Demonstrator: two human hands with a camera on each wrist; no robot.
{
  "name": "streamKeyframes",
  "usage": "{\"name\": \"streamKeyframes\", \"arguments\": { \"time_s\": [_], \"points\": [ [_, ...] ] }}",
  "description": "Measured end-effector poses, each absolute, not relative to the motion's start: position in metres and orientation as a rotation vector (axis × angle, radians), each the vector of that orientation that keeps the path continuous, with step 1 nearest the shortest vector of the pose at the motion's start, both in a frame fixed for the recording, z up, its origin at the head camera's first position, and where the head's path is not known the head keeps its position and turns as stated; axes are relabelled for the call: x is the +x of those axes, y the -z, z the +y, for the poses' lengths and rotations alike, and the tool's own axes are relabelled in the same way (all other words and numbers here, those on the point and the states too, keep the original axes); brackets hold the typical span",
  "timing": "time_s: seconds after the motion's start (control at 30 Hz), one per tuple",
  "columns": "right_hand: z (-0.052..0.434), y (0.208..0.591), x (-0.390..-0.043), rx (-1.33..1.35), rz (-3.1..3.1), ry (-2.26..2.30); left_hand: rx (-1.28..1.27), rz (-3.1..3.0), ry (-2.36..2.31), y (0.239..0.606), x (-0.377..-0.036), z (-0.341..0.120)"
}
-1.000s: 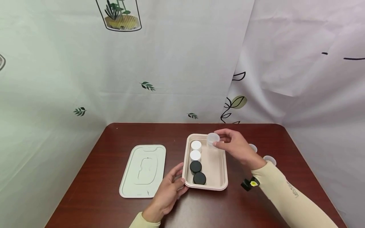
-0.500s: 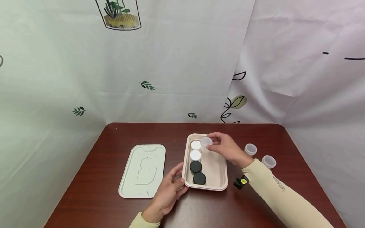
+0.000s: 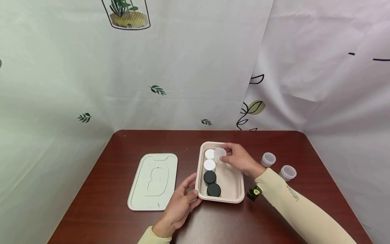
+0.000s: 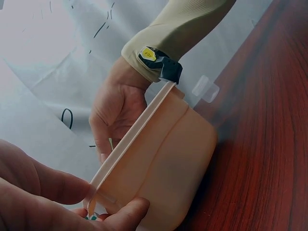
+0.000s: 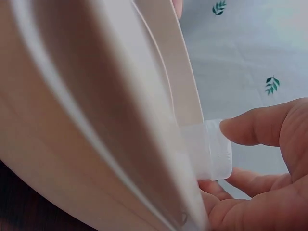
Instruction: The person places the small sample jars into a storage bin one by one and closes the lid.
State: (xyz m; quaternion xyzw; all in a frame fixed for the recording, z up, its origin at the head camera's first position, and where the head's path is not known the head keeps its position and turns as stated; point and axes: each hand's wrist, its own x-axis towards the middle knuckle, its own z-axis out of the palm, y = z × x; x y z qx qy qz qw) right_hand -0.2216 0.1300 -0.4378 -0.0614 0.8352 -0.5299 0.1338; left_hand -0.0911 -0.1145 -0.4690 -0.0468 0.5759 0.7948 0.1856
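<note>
A beige plastic tray (image 3: 228, 183) stands on the table, with two white-lidded jars (image 3: 209, 165) and two black-lidded jars (image 3: 214, 189) in a row along its left side. My left hand (image 3: 179, 206) grips the tray's rim at the near left corner; in the left wrist view a finger and thumb pinch its edge. Over the far end of the tray, my right hand (image 3: 240, 159) pinches a translucent jar (image 3: 219, 154) beside the farther white-lidded one. The right wrist view shows this translucent jar (image 5: 214, 149) between thumb and fingers, its lower part behind the tray wall.
A pale rectangular lid (image 3: 153, 183) lies flat to the left of the tray. Two more translucent jars (image 3: 268, 159) stand on the dark red table (image 3: 146, 142) to the right, near the right forearm. A printed white cloth (image 3: 195, 67) hangs behind the table.
My right hand has moved left and slightly down with the translucent jar, bringing it beside the farther white-lidded jar. My left hand keeps its grip on the tray.
</note>
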Motion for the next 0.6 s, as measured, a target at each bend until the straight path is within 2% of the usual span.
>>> {"name": "streamKeyframes", "arguments": {
  "time_s": [0.33, 0.6],
  "points": [
    [0.123, 0.435, -0.22, -0.238, 2.584, 1.308, -0.128, 1.625, -2.237, 0.468, -0.091, -0.114],
    [0.119, 0.437, -0.225, -0.435, 2.745, 1.056, -0.13, 1.627, -2.229, 0.466, -0.09, -0.114]
  ]
}}
